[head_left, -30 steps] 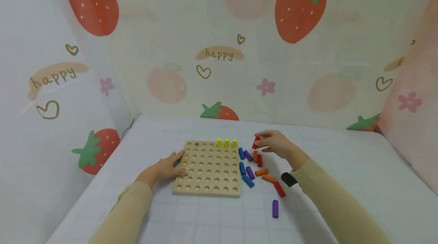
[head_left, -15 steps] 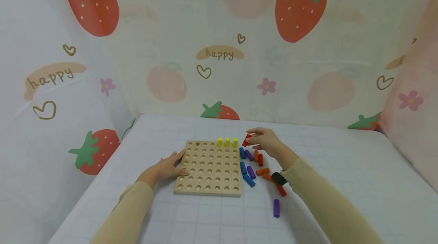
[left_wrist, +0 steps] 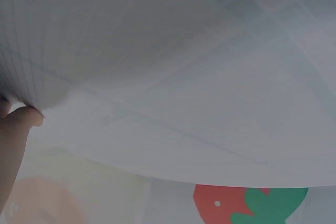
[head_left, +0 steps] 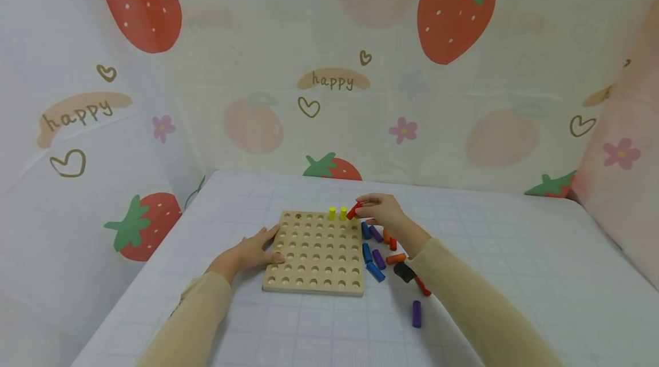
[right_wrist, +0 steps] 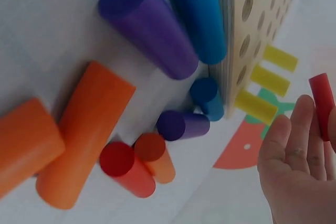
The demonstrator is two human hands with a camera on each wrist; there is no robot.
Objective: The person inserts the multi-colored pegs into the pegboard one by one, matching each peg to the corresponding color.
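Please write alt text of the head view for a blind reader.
A person's right grip holds a red peg near a wooden pegboard; the left grip rests on its left edge. Yellow pegs stand along its far side; loose pegs lie to its right.

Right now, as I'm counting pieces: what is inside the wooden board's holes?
Three yellow pegs stand in the far row of the wooden board. Their lower ends are hidden; any hole beneath the left hand is covered.

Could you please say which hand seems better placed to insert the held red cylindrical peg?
Probably the right hand: it pinches the red cylindrical peg by the square pale wooden board, while the left hand rests on its left edge.
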